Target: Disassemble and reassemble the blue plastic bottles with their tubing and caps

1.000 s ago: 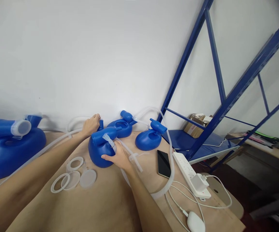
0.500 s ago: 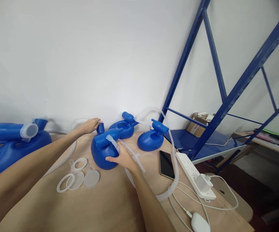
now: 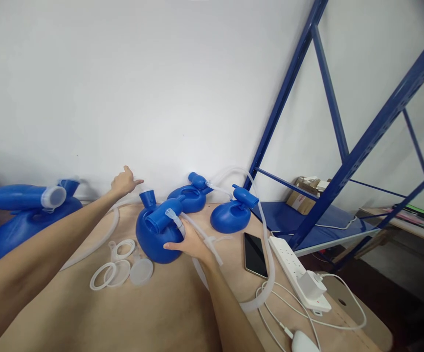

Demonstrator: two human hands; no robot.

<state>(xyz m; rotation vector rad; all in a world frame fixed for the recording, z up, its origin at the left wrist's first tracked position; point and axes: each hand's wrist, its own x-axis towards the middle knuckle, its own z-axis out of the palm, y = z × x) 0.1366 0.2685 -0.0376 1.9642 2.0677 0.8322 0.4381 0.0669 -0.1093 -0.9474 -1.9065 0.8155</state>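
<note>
My right hand [image 3: 189, 240] is wrapped round the side of a blue plastic urinal bottle [image 3: 156, 244], which stands on the table. The bottle has a wide tubular handle, and a clear plastic strap piece [image 3: 175, 218] lies near my fingers. Its flared neck [image 3: 147, 197] points up to the left. Behind the neck, apart from it, my left hand [image 3: 123, 182] is raised with thumb and a finger spread. A faint pale sliver shows between them; I cannot make out what it is. Clear lids [image 3: 141, 271] and rings [image 3: 103, 276] lie at the front left.
More blue bottles [image 3: 230, 217] stand behind and to the right, others [image 3: 32, 225] at the left. A clear hose [image 3: 268, 259] curves across the right side. Nearby lie a phone [image 3: 255, 254], a power strip [image 3: 288, 261] and white cables. A blue metal rack [image 3: 288, 93] stands beyond.
My left hand has moved left and slightly up, away from the bottle's neck, and its fingers have spread. The held bottle has tilted a little; my right hand keeps its grip.
</note>
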